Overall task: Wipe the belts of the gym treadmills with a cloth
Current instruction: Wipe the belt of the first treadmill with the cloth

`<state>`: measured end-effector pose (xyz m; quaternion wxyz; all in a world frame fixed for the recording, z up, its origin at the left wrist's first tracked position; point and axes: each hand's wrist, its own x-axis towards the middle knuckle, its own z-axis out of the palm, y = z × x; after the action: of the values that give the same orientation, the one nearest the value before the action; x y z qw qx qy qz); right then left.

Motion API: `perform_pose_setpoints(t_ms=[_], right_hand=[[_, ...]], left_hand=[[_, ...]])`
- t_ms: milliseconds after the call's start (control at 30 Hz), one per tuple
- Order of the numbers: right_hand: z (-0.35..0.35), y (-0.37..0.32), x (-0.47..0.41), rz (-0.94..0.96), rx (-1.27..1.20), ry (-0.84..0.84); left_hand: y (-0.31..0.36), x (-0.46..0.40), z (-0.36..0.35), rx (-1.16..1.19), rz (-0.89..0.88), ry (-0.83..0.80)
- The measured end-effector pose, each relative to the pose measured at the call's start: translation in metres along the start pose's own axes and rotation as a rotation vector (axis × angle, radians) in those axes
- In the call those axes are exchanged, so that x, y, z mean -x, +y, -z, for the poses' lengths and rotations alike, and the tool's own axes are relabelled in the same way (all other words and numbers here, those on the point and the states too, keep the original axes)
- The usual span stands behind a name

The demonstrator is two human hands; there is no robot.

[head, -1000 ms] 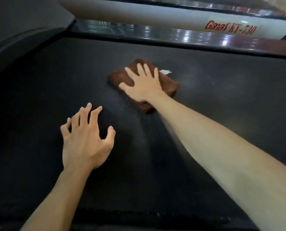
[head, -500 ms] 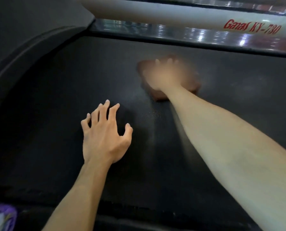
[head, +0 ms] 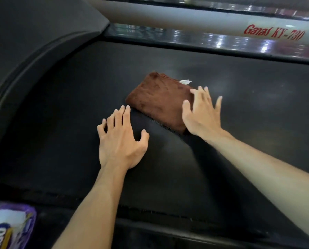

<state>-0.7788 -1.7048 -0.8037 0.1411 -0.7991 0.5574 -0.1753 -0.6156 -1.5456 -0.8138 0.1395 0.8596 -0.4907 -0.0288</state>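
Note:
A folded brown cloth point(head: 159, 101) with a small white tag lies flat on the black treadmill belt point(head: 60, 123). My right hand point(head: 201, 114) has its fingers spread at the cloth's right edge, partly over the cloth and partly over the belt. My left hand point(head: 121, 139) presses on the belt just in front of the cloth, fingers spread, with its fingertips close to the cloth's near corner.
A white side rail point(head: 204, 20) printed "Ganas KY-730" runs along the far side, with a shiny strip below it. The dark motor cover point(head: 33, 33) curves at the upper left. A purple and white plastic package point(head: 8, 227) sits at the bottom left corner.
My right hand has slid off the middle of the cloth to its right edge. My left hand has moved forward toward the cloth. The view has shifted, bringing the package into sight.

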Motion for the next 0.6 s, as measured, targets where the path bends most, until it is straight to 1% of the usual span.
perform_pose_setpoints(t_ms=[67, 100, 200, 267, 333, 433, 533, 600], right_hand=[[0.003, 0.010, 0.001, -0.085, 0.012, 0.003], [0.003, 0.012, 0.003, -0.097, 0.026, 0.006], [-0.001, 0.010, 0.014, -0.056, 0.110, -0.002], [-0.003, 0.005, 0.018, -0.056, 0.107, 0.016], [-0.002, -0.001, 0.016, -0.054, 0.090, 0.001], [0.001, -0.010, 0.006, 0.039, 0.077, -0.081], [-0.006, -0.022, -0.002, 0.191, 0.035, -0.194], [-0.010, -0.029, -0.001, 0.281, 0.019, -0.246]], left_hand=[[0.000, 0.000, 0.000, 0.012, 0.000, 0.009], [0.000, 0.000, 0.000, 0.015, 0.000, 0.014], [-0.001, 0.000, -0.001, 0.029, -0.003, 0.033], [-0.001, 0.000, -0.001, 0.043, -0.005, 0.042], [-0.001, 0.000, -0.001, 0.060, -0.009, 0.045], [-0.002, 0.004, -0.001, 0.115, -0.025, 0.096], [-0.002, 0.006, 0.005, 0.184, -0.095, 0.227], [-0.002, 0.000, 0.012, 0.150, -0.159, 0.262]])
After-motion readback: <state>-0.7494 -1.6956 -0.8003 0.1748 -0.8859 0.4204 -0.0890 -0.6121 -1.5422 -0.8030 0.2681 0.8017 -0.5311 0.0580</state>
